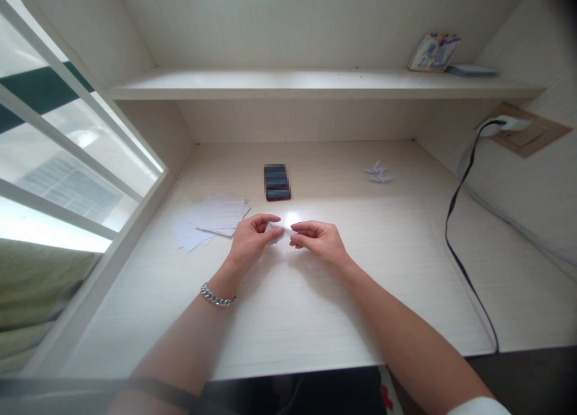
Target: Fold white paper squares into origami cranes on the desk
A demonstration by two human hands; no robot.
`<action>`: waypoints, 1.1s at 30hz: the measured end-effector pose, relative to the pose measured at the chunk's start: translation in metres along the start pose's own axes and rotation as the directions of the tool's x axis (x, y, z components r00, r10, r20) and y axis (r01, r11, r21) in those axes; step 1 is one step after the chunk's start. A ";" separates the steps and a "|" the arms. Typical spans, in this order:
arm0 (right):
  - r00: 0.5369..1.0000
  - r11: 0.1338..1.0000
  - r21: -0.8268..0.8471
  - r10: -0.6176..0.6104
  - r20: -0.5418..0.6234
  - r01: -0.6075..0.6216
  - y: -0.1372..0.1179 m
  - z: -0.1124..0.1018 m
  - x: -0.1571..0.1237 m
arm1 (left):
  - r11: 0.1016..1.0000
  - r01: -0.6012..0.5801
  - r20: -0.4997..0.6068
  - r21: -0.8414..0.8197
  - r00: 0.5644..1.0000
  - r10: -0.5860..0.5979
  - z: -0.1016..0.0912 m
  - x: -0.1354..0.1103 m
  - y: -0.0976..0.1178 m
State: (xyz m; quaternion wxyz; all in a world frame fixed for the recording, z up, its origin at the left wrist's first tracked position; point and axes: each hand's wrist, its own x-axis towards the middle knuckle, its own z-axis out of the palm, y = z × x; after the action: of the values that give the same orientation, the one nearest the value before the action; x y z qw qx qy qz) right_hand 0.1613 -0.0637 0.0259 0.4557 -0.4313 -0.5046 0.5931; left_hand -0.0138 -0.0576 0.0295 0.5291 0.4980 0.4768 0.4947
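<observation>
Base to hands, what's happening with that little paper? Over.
Left hand and right hand both pinching small white folded paper. Loose white paper sheets beside left hand. Dark rectangular phone beyond, apart from hands.

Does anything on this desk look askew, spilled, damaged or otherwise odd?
Nothing is spilled or damaged. The loose white sheets lie fanned unevenly beside the left hand, and a black cable trails from the wall plug across the desk to its front edge. The left hand and right hand pinch a small folded paper.
</observation>
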 end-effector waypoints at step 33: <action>0.996 0.997 -0.077 0.034 0.080 -0.028 0.002 0.000 0.000 | 0.990 0.117 0.113 -0.074 0.988 -0.109 0.002 -0.001 0.002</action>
State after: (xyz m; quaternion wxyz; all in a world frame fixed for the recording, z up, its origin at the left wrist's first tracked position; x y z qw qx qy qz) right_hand 0.1614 -0.0641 0.0241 0.4089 -0.4316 -0.5379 0.5977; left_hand -0.0122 -0.0591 0.0314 0.6010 0.4747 0.4546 0.4549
